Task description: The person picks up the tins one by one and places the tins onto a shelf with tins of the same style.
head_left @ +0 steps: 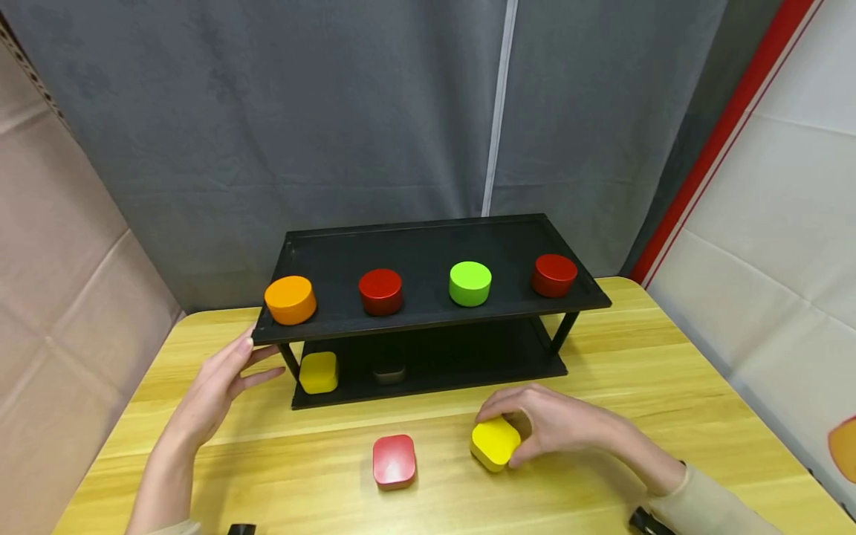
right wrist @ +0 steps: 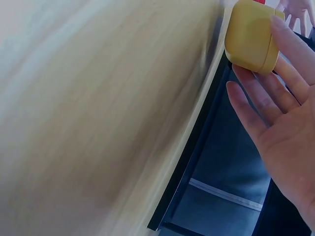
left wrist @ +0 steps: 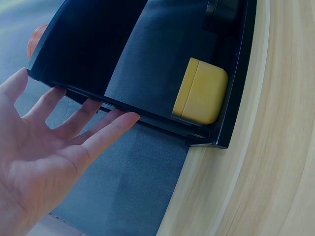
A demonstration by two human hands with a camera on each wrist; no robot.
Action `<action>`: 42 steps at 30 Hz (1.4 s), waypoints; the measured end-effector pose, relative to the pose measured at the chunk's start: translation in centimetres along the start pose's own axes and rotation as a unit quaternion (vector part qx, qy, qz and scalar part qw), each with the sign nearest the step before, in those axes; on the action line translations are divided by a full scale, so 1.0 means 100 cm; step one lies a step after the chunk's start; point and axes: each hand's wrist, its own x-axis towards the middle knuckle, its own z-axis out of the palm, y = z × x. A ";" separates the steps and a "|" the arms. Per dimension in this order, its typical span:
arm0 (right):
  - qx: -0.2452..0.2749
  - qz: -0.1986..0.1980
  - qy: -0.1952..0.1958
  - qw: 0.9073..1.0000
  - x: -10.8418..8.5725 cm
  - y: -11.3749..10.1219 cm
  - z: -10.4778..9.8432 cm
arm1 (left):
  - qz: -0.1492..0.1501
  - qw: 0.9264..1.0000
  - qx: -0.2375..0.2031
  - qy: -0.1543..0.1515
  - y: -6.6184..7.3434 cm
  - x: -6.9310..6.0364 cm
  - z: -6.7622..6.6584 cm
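Observation:
My right hand pinches a yellow rounded-square block between thumb and fingers, in front of the black two-tier shelf. The right wrist view shows the same yellow block at the fingertips; whether it touches the table I cannot tell. At the shelf's left end, my left hand touches the upper tier's front corner, its fingers extended. In the left wrist view the left hand has its fingertips along the shelf's end. A red rounded-square block lies on the table between the hands.
On the upper tier stand round blocks: orange, red, green and another red one. The lower tier holds a yellow block and a dark, shadowed block. A grey curtain hangs behind the table.

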 end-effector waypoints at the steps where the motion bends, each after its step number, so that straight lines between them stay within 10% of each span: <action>1: -0.002 -0.001 0.003 1.000 0.000 0.000 0.000 | 0.000 1.000 0.001 0.000 0.000 0.000 0.000; 42: -0.062 0.025 0.143 0.987 0.032 0.000 -0.019 | -0.013 1.000 0.008 0.003 -0.001 0.001 -0.001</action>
